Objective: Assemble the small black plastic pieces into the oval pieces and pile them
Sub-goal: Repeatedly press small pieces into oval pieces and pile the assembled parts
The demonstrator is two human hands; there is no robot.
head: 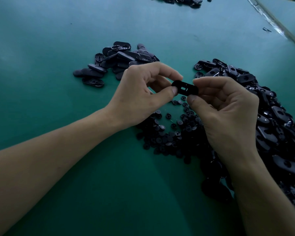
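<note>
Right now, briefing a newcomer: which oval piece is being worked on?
On the green table, between the small heap and large heap of black plastic ovals, the left hand and right hand meet. They pinch one black oval plastic piece by its ends. It alone is lifted.

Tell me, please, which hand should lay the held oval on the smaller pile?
Left, likely: left hand and right hand both pinch the oval piece, but left is nearer the smaller pile.

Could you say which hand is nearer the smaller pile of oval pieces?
Left. The left hand is just in front of that pile; the right hand is farther right, beside the larger heap.
</note>
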